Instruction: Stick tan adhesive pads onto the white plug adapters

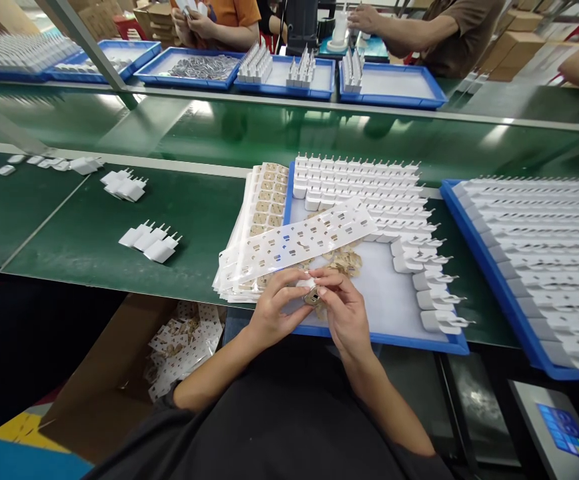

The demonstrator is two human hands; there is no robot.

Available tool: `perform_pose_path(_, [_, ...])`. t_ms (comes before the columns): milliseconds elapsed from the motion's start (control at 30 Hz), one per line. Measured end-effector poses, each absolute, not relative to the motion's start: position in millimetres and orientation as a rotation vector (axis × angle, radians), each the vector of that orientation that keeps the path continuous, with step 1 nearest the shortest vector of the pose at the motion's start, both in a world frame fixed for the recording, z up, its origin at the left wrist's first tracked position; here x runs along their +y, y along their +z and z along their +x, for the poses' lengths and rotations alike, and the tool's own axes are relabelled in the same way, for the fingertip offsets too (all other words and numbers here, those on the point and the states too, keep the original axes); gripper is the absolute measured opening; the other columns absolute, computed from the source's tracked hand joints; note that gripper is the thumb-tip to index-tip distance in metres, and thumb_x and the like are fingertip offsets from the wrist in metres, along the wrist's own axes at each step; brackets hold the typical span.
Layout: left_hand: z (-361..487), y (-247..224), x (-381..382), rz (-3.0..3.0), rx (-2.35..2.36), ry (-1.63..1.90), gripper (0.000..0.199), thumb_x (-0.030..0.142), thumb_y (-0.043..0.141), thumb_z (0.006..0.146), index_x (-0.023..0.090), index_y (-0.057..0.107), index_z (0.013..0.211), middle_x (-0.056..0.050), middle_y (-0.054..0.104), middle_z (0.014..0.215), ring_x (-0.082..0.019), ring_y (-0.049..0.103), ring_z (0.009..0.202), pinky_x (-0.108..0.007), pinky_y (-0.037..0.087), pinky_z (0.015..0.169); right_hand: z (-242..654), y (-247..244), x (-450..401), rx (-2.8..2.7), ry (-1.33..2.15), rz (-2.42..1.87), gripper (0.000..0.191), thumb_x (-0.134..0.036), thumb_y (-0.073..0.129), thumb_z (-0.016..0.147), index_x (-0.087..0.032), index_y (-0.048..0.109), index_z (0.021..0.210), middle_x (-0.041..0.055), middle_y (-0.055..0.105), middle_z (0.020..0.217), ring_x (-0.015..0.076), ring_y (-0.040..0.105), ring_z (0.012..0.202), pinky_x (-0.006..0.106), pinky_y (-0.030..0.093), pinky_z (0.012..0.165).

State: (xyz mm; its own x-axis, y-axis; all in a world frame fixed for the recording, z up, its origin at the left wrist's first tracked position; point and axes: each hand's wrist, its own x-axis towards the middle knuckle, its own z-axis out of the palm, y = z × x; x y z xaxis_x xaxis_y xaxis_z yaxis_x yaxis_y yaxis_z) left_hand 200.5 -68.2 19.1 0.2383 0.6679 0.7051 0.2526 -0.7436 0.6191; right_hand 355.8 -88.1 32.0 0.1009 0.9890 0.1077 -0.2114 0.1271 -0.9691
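Note:
Between my two hands is a small white charger plug (307, 284) with a tan sticker on its face. My left hand (280, 303) pinches it from the left, and my right hand (343, 308) has its fingers closed on the other side. Just beyond my hands a perforated white sticker sheet (302, 237) lies across a stack of sticker sheets (268, 200) and the edge of a blue tray (384, 337). Rows of white charger plugs (354, 175) stand in that tray, pins up or sideways. Loose tan sticker scraps (344, 261) lie under the sheet.
On the left, plugs (154, 241) lie in small groups on the green bench (89, 240). A second blue tray (499, 280) full of plugs stands at right. Below is a cardboard box (99, 373) with waste sheets. Across the line, co-workers (239, 20) handle parts behind more trays.

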Motion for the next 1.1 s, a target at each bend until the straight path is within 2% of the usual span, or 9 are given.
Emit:
perform_pose_path(133, [199,20,-68,2.073,0.813,1.486,0.04,0.017,0.076,0.085,0.025,0.059,0.121,-0.011,0.068,0.121,-0.023,0.068,0.115,-0.043,0.058,0.097,373,39,-87,-1.24,1.229,-1.021,0.015,-0.029,0.065,0.092,-0.027,0.074,0.105,0.0058,0.074,0.122,0.024,0.067,0.12,0.044,0.054,0.103])
perform_pose_path(267, [199,23,-68,2.074,0.758,1.412,0.042,0.018,0.076,0.084,0.022,0.06,0.123,-0.013,0.07,0.12,-0.023,0.07,0.113,-0.042,0.06,0.096,385,51,-83,-1.52,0.922,-1.16,0.014,-0.027,0.064,0.095,-0.028,0.072,0.107,0.0045,0.076,0.111,0.0244,0.065,0.122,0.046,0.05,0.107])
perform_pose_path(467, [197,21,-70,1.967,0.869,1.296,0.042,0.02,0.075,0.082,0.021,0.061,0.121,-0.012,0.073,0.117,-0.024,0.073,0.108,-0.039,0.062,0.092,387,56,-89,-1.831,0.414,-1.027,0.015,-0.017,0.064,0.091,-0.028,0.07,0.1,0.0074,0.072,0.112,0.025,0.069,0.104,0.045,0.058,0.089])
perform_pose_path(633, [197,14,-72,1.753,0.968,1.304,0.039,0.02,0.071,0.081,0.021,0.059,0.118,-0.01,0.074,0.112,-0.023,0.073,0.103,-0.037,0.062,0.086,394,51,-92,-1.634,0.519,-1.011,0.008,-0.021,0.06,0.095,-0.027,0.065,0.096,0.0033,0.069,0.09,0.0217,0.068,0.087,0.041,0.058,0.081])
perform_pose_path(700, [197,15,-75,1.744,1.003,1.342,0.042,0.019,0.07,0.078,0.022,0.058,0.118,-0.01,0.072,0.112,-0.024,0.071,0.103,-0.04,0.06,0.09,400,47,-88,-1.65,0.416,-1.209,0.009,-0.022,0.062,0.095,-0.026,0.067,0.101,0.0038,0.071,0.092,0.0224,0.068,0.091,0.04,0.056,0.084])
perform_pose_path(800, [186,17,-75,1.738,1.065,1.434,0.049,0.018,0.069,0.077,0.022,0.055,0.123,-0.01,0.07,0.113,-0.024,0.069,0.104,-0.04,0.059,0.092,410,37,-81,-1.79,0.176,-1.395,0.02,-0.029,0.062,0.096,-0.026,0.071,0.113,0.0077,0.073,0.11,0.027,0.068,0.105,0.044,0.053,0.095])
perform_pose_path(867, [166,16,-67,1.726,1.192,1.521,0.049,0.017,0.068,0.079,0.022,0.054,0.125,-0.01,0.068,0.117,-0.023,0.068,0.107,-0.038,0.058,0.093,414,30,-77,-1.712,0.09,-1.47,0.023,-0.031,0.06,0.097,-0.026,0.072,0.115,0.0089,0.071,0.119,0.0289,0.067,0.112,0.046,0.051,0.1])
perform_pose_path(967, [114,11,-48,1.698,1.528,1.618,0.042,0.019,0.067,0.083,0.021,0.056,0.123,-0.01,0.064,0.119,-0.022,0.066,0.11,-0.038,0.056,0.096,417,24,-73,-1.678,0.072,-1.456,0.021,-0.036,0.061,0.096,-0.026,0.075,0.108,0.0084,0.073,0.114,0.0306,0.069,0.11,0.045,0.053,0.097])
perform_pose_path(1100, [43,2,-27,1.804,2.014,1.425,0.033,0.024,0.065,0.085,0.02,0.058,0.117,-0.009,0.066,0.115,-0.024,0.065,0.11,-0.04,0.054,0.098,416,24,-73,-1.743,0.138,-1.38,0.022,-0.04,0.06,0.095,-0.025,0.075,0.102,0.0072,0.075,0.107,0.0292,0.071,0.102,0.044,0.053,0.097])
